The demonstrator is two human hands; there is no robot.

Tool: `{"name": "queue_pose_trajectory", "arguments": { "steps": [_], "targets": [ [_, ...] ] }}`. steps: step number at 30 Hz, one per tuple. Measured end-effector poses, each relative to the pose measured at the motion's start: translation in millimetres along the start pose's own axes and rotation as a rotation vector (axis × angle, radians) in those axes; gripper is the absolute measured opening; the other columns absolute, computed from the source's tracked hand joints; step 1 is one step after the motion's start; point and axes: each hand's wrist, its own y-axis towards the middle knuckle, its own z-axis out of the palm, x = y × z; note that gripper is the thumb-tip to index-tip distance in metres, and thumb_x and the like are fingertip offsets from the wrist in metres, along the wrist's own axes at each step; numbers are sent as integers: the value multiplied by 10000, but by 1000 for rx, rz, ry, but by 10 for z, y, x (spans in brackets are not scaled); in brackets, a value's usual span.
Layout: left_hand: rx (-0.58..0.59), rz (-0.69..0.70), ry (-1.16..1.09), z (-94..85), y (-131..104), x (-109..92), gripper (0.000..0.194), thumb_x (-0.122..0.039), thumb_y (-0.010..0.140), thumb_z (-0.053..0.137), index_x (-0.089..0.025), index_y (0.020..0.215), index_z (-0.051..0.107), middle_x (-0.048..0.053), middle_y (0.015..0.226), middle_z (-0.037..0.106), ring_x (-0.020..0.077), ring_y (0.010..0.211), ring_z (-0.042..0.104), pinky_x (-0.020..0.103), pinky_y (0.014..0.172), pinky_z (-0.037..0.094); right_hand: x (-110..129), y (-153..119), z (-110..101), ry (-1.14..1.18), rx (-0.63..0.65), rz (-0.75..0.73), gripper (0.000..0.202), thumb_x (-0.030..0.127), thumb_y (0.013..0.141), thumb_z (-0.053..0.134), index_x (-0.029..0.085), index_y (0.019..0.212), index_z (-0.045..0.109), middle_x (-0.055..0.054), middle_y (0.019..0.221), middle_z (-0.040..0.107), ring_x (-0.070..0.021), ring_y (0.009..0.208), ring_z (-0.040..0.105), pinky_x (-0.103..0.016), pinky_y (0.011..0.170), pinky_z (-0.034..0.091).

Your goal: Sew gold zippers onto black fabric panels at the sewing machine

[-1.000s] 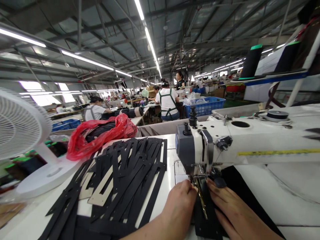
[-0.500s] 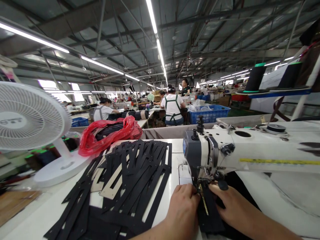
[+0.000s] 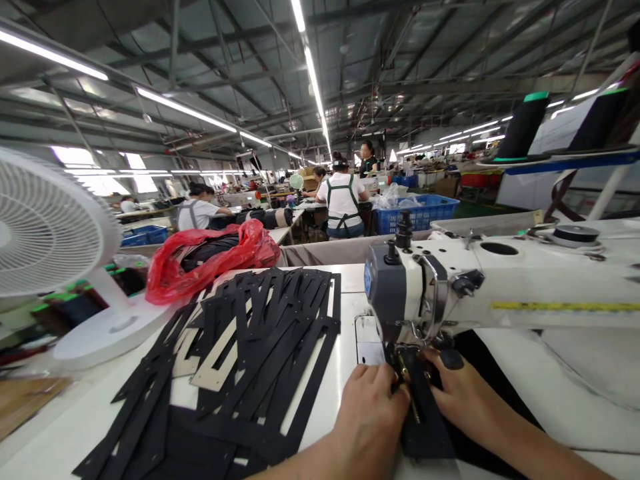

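A black fabric piece with a gold-toothed zipper (image 3: 415, 407) lies under the needle area of a white and grey sewing machine (image 3: 393, 280). My left hand (image 3: 373, 417) is closed on the left edge of this piece, its thumb and fingertips at the zipper close in front of the presser foot. From the other side my right hand (image 3: 470, 400) grips the right edge, its fingertips partly hidden by the fabric. A dark oval shows on a finger of that hand. A larger black fabric (image 3: 493, 373) extends beneath the right hand.
Left of the machine, black cut frames (image 3: 270, 360) with beige backs are heaped on the white table (image 3: 345, 293). Behind them sits a red plastic bag (image 3: 215, 257); a white fan (image 3: 55, 227) stands at left. Thread cones (image 3: 523, 127) stand upper right. People work beyond.
My left thumb and fingers have shifted right, over the zipper. The right hand stays at the piece's right edge. The camera view has turned slightly.
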Motion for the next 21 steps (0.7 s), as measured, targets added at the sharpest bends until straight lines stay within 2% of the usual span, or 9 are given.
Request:
{"name": "queue_pose_trajectory", "arguments": {
  "steps": [3, 7, 11, 14, 15, 16, 19, 21],
  "targets": [
    [75, 9, 13, -33, 14, -17, 101, -195, 851, 566, -171, 943, 600, 57, 841, 579, 202, 730, 564, 331, 629, 481, -55, 51, 86, -73, -33, 126, 207, 264, 766, 445, 194, 680, 620, -62, 759, 668, -209, 748, 630, -280, 667, 467],
    [185, -2, -14, -98, 34, -46, 96, -178, 830, 570, -152, 916, 605, 80, 864, 586, 220, 746, 563, 366, 652, 498, -164, 183, 198, -127, -68, 257, 285, 230, 806, 412, 162, 609, 606, -91, 635, 644, -196, 599, 614, -267, 530, 406],
    [200, -20, -81, -170, 14, -44, 201, -161, 795, 555, -141, 992, 590, 103, 903, 590, 247, 799, 569, 413, 699, 508, -143, 116, 172, -165, -93, 232, 264, 224, 818, 425, 156, 653, 619, -87, 649, 645, -192, 612, 618, -270, 556, 431],
    [187, -29, -183, -213, -55, -24, 323, -114, 764, 535, -116, 1086, 558, 119, 968, 606, 246, 858, 585, 402, 759, 513, -25, -193, 92, -161, -117, 75, 206, 236, 811, 460, 176, 868, 649, -85, 896, 666, -207, 869, 626, -306, 760, 485],
    [169, -27, -222, -223, -84, -18, 327, -96, 764, 520, -118, 1089, 558, 118, 996, 613, 237, 882, 591, 387, 786, 511, 20, -321, 67, -164, -129, -14, 224, 220, 807, 468, 189, 940, 646, -82, 1000, 652, -205, 977, 598, -318, 849, 470],
    [145, -22, -255, -232, -114, -14, 310, -84, 774, 503, -126, 1075, 566, 112, 1022, 619, 226, 903, 596, 370, 808, 509, 64, -446, 46, -192, -155, -166, 250, 209, 806, 482, 193, 1001, 639, -86, 1063, 636, -206, 1032, 578, -328, 889, 464],
    [87, 15, -299, -254, -176, -18, 236, -95, 823, 468, -155, 1015, 592, 84, 1031, 643, 199, 900, 616, 339, 812, 514, 180, -711, 5, -278, -184, -492, 292, 209, 806, 543, 187, 1087, 618, -82, 1085, 643, -187, 1032, 589, -286, 878, 494],
    [77, 55, -285, -266, -185, -36, 215, -110, 832, 469, -143, 1004, 594, 85, 1000, 653, 199, 866, 627, 340, 782, 524, 238, -769, -7, -286, -218, -555, 275, 182, 816, 531, 176, 1073, 628, -74, 1037, 666, -167, 978, 615, -251, 850, 511]
  ]
}}
